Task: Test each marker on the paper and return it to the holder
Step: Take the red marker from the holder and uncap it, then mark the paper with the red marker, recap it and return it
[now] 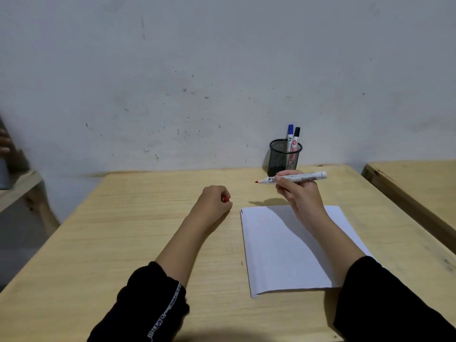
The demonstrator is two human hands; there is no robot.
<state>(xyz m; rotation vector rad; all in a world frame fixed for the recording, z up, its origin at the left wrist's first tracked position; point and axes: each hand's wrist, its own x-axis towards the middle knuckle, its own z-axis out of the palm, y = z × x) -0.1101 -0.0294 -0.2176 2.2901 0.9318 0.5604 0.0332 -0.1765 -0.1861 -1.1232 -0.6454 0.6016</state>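
My right hand (299,193) holds an uncapped white marker (308,177) level in the air, its red tip pointing left, above the far edge of the white paper (283,255). My left hand (215,199) rests as a fist on the table, left of the paper, closed on the marker's red cap (225,199). A black mesh holder (285,157) stands at the table's back edge by the wall, just behind my right hand. In it stand a blue-capped marker (290,135) and a black-capped marker (296,138).
The wooden table (123,243) meets a grey wall at its far edge. A second wooden table (414,183) stands to the right across a gap. At the far left a wooden shelf (19,188) holds a grey object, with another person's hand near it.
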